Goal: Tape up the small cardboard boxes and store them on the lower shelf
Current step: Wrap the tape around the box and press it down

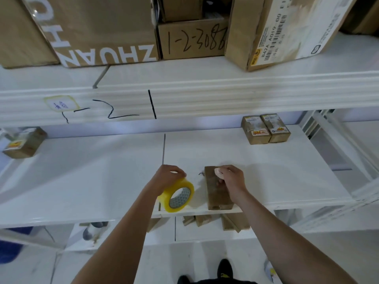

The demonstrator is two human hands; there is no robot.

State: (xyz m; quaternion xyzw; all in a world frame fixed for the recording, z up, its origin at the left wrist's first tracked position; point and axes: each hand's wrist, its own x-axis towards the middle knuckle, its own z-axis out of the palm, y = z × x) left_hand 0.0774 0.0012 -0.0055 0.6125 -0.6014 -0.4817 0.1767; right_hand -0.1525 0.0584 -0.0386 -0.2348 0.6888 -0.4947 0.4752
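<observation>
A small brown cardboard box (pixel 217 193) lies lengthwise near the front edge of the white middle shelf (pixel 102 181). My right hand (pixel 230 180) rests on the box's far end with its fingers curled over it. Left of the box, my left hand (pixel 169 177) grips a roll of yellowish clear tape (pixel 178 194) that stands on edge on the shelf. Two small labelled boxes (pixel 265 129) stand side by side at the shelf's back right. Another small box (pixel 23 143) sits at the far left.
Large cardboard cartons (pixel 102 31) fill the upper shelf above. Below the middle shelf, several brown boxes (pixel 215 220) show on the lower shelf (pixel 205 234). The shelf frame's upright (pixel 338 152) stands at the right. My shoes (pixel 224 269) are on the white floor.
</observation>
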